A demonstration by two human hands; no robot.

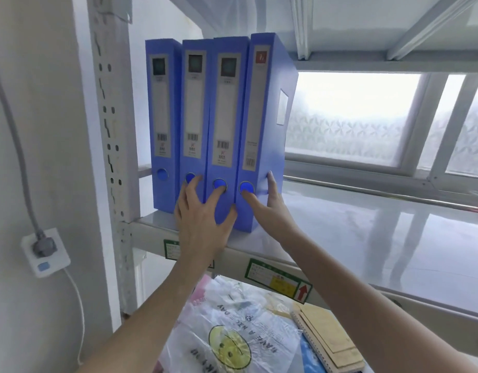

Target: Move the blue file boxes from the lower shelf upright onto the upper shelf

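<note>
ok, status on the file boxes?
Left hand flat on middle boxes. Right hand presses rightmost box. Four blue file boxes upright on upper shelf. Nothing in the way.

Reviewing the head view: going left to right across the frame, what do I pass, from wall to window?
wall socket → shelf post → first file box → second file box → third file box → fourth file box → frosted window

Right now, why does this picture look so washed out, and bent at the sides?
Head view: the window backlights everything and blows out to white. Head view again: its glare puts a sheen on the glossy shelf. Same head view: the wide-angle lens leans the post and file boxes, and their spine labels are too soft to read.
</note>
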